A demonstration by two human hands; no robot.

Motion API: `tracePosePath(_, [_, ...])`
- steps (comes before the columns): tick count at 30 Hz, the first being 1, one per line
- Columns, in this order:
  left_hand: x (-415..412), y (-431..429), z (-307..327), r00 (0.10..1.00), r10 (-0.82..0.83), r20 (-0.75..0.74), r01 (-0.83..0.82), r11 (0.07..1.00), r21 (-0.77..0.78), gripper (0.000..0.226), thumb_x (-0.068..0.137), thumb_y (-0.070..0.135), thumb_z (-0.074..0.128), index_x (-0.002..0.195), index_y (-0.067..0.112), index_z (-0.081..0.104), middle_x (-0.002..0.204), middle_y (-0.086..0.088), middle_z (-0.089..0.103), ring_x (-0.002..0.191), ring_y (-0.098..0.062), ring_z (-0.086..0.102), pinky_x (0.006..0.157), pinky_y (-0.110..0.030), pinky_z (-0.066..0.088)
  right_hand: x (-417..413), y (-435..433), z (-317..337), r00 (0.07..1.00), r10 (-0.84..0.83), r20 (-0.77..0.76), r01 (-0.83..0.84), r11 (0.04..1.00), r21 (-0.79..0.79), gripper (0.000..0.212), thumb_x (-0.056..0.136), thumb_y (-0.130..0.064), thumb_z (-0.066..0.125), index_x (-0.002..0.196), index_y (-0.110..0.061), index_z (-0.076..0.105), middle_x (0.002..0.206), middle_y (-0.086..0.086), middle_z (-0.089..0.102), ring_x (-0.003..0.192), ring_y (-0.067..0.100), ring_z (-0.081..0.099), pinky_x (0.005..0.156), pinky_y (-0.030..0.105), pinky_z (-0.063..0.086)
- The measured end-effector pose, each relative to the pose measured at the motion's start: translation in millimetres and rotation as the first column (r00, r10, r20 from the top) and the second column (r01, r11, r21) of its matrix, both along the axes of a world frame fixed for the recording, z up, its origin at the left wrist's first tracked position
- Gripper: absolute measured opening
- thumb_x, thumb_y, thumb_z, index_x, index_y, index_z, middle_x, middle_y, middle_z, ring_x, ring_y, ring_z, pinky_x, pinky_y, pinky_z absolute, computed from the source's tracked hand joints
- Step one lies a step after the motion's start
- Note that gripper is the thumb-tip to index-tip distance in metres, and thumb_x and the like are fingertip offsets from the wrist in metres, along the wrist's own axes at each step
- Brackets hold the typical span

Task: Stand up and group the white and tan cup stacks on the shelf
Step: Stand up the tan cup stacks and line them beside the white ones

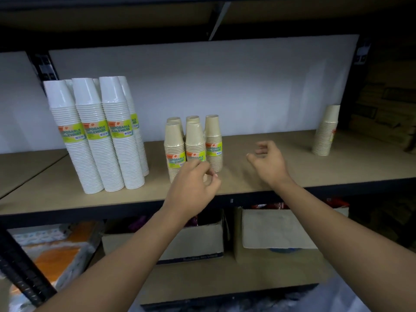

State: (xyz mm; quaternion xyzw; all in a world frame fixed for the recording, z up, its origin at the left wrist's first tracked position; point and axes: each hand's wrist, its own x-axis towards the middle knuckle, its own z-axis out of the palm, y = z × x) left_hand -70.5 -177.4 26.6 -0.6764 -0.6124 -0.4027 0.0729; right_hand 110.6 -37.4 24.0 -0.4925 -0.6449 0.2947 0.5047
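Note:
Several tall white cup stacks [105,136] stand upright in a tight group at the left of the shelf [247,174], each with a green label. Several shorter tan cup stacks [193,143] stand clustered at the middle. One more tan stack [326,131] stands alone at the far right, against the back panel. My left hand [191,185] hovers just in front of the tan cluster, fingers loosely curled, holding nothing. Over bare shelf to the right of that cluster is my right hand [267,163], fingers apart and empty.
A white back panel [225,86] closes the shelf behind. Below, cardboard boxes [193,239] [276,233] sit on the lower shelf, with wrapped packs [56,248] at the left. A black upright post [22,273] crosses the lower left corner.

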Motion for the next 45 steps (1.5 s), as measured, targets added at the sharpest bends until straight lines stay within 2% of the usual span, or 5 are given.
tracePosePath(6, [64.5, 57.9, 7.1, 0.990, -0.138, 0.030, 0.140, 0.987, -0.078, 0.015, 0.079, 0.040, 0.055, 0.078, 0.027, 0.062, 0.088, 0.005, 0.057, 0.091, -0.018, 0.057, 0.083, -0.034, 0.046, 75.3, 19.2, 12.3, 0.993, -0.120, 0.009, 0.120, 0.993, 0.001, 0.035, 0.086, -0.026, 0.069, 0.118, -0.019, 0.055, 0.103, -0.002, 0.063, 0.094, 0.015, 0.061, 0.082, 0.030, 0.050])
tracePosePath(12, [101.5, 122.9, 1.9, 0.990, -0.133, 0.046, 0.139, 0.976, -0.168, 0.012, 0.083, 0.025, 0.068, 0.083, 0.013, 0.069, 0.090, -0.002, 0.056, 0.092, -0.023, 0.059, 0.076, -0.027, 0.038, 136.7, 51.5, 14.6, 0.972, -0.237, -0.004, 0.237, 0.971, -0.042, 0.033, 0.087, -0.028, 0.067, 0.116, -0.021, 0.053, 0.100, -0.002, 0.062, 0.096, 0.017, 0.062, 0.086, 0.036, 0.053])
tracePosePath(21, [108.6, 182.9, -12.7, 0.991, -0.137, 0.009, 0.134, 0.948, -0.289, 0.015, 0.087, 0.028, 0.062, 0.088, 0.014, 0.066, 0.099, -0.003, 0.056, 0.089, -0.019, 0.057, 0.078, -0.030, 0.044, 168.4, 107.9, 12.6, 0.927, -0.372, 0.046, 0.375, 0.923, -0.088, 0.078, 0.082, -0.031, 0.074, 0.145, -0.014, 0.030, 0.144, 0.013, 0.035, 0.128, 0.030, 0.044, 0.107, 0.046, 0.040])
tracePosePath(29, [108.6, 194.8, -24.8, 0.989, -0.145, -0.003, 0.138, 0.950, -0.281, 0.015, 0.084, 0.028, 0.064, 0.084, 0.014, 0.067, 0.095, -0.005, 0.058, 0.088, -0.021, 0.058, 0.081, -0.032, 0.048, 167.5, 136.2, 8.2, 0.948, -0.313, 0.047, 0.317, 0.936, -0.155, 0.087, 0.087, -0.025, 0.071, 0.153, -0.013, 0.016, 0.151, 0.014, 0.037, 0.134, 0.031, 0.043, 0.103, 0.036, 0.039])
tracePosePath(45, [91.5, 145.0, -5.2, 0.993, -0.113, -0.044, 0.102, 0.975, -0.196, 0.016, 0.084, 0.030, 0.065, 0.089, 0.015, 0.068, 0.096, -0.004, 0.060, 0.098, -0.024, 0.059, 0.084, -0.030, 0.044, 134.1, 77.5, 24.2, 0.989, -0.150, 0.020, 0.150, 0.989, -0.016, 0.068, 0.082, -0.020, 0.076, 0.140, -0.012, 0.041, 0.134, 0.005, 0.058, 0.119, 0.021, 0.058, 0.095, 0.035, 0.048])
